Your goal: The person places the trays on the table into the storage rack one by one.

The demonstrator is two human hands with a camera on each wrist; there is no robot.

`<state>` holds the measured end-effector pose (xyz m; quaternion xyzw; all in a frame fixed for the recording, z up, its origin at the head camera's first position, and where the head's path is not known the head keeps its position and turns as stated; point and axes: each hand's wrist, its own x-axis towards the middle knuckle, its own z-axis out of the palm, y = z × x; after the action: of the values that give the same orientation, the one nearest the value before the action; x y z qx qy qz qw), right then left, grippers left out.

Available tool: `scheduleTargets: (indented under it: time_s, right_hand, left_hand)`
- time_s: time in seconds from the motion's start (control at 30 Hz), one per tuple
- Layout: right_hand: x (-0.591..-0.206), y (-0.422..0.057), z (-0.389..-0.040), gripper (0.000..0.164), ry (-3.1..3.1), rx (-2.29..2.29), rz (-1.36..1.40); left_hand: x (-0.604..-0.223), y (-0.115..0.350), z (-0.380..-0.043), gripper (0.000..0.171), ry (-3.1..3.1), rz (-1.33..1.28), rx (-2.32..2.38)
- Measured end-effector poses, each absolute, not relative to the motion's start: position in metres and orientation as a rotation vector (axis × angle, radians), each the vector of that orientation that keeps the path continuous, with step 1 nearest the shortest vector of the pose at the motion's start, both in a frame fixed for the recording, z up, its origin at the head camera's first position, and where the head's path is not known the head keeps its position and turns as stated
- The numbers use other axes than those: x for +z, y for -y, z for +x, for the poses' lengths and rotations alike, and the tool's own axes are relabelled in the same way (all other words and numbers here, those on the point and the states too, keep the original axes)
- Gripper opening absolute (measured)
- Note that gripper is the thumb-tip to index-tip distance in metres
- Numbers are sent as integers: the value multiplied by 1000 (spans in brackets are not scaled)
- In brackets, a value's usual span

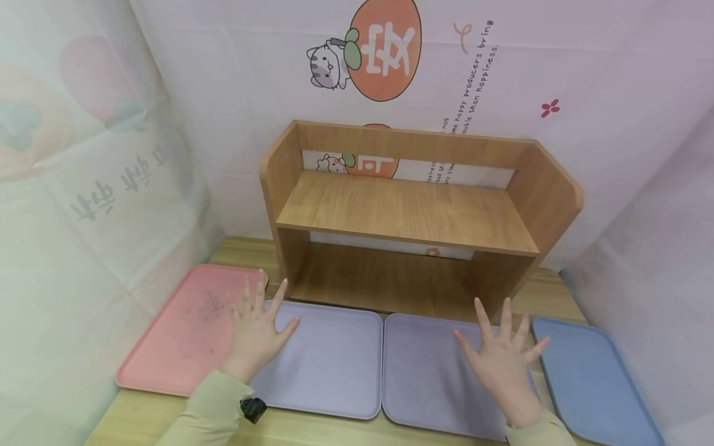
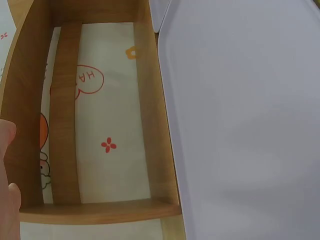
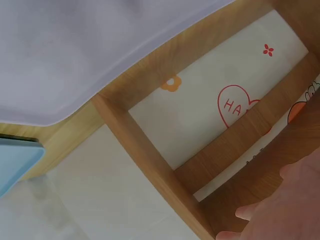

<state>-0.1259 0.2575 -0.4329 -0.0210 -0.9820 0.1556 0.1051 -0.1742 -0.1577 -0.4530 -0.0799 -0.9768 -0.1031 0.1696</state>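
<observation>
My left hand [image 1: 258, 334] hovers with fingers spread over the seam between the pink tray [image 1: 167, 334] and the left lavender tray [image 1: 329, 359]. Above the right lavender tray [image 1: 424, 371], my right hand [image 1: 502, 362] is likewise spread, its little finger pointing toward the blue tray [image 1: 597, 378]. Neither hand holds anything. Behind the trays stands a two-level wooden shelf [image 1: 413, 204], with nothing on either level. Only some fingertips of the left hand [image 2: 10, 200] show in the left wrist view. Part of the right hand [image 3: 285, 210] appears at the lower right of the right wrist view.
A wooden table [image 1: 312, 430] carries the trays and the shelf. Printed white cloth [image 1: 240, 93] hangs behind and along both sides. A black device [image 1: 253, 409] is strapped at the left wrist, over a pale green sleeve [image 1: 209, 412].
</observation>
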Motion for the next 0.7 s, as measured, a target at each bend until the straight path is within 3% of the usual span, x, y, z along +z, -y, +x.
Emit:
scheduleTargets:
  time_s: [0.4,0.7]
  right_hand:
    - [-435,-278,-119,80,2886,342,-37]
    - [-466,-314,-111,83,2834,372,-3]
  left_hand:
    - [-435,180,-183,74,2674,-273,-312]
    - [-395,194,-198,77,2559,-355,-371]
